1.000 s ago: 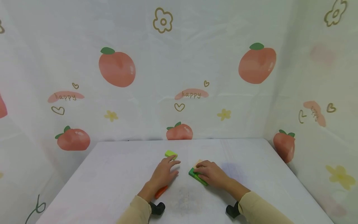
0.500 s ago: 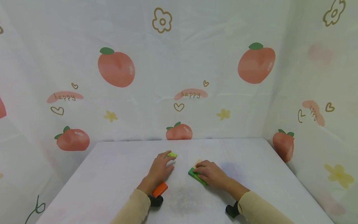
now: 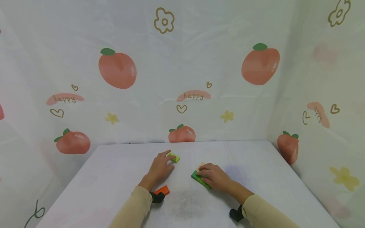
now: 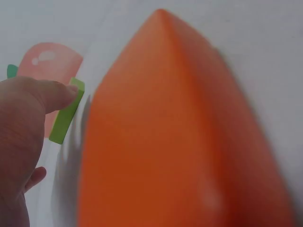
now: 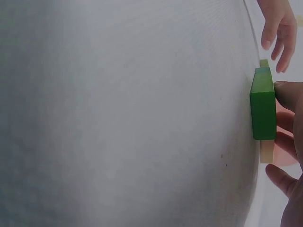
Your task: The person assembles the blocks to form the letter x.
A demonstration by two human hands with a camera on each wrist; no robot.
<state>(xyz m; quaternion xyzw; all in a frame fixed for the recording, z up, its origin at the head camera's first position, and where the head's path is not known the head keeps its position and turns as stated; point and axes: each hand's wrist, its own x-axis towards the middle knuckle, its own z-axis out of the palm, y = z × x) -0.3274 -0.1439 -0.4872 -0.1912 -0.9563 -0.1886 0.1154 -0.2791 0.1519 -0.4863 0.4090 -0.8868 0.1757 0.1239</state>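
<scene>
My left hand reaches over the table with loosely spread fingers at a lime-green block. In the left wrist view, one fingertip overlaps the top end of that lime block. My right hand rests on a group of flat blocks, with a dark green block at the left and a beige block behind. In the right wrist view, the thumb lies against the top of the green block; the other fingers partly hide the group. An orange block lies beside my left wrist.
The white table runs back to a fruit-printed cloth. Black wrist cameras, left and right, hang low near the tabletop. In the left wrist view the orange block looms close to the lens.
My left hand has shifted left and away from me around the lime block, uncovering the orange block near the wrist. The right hand stays on its blocks.
</scene>
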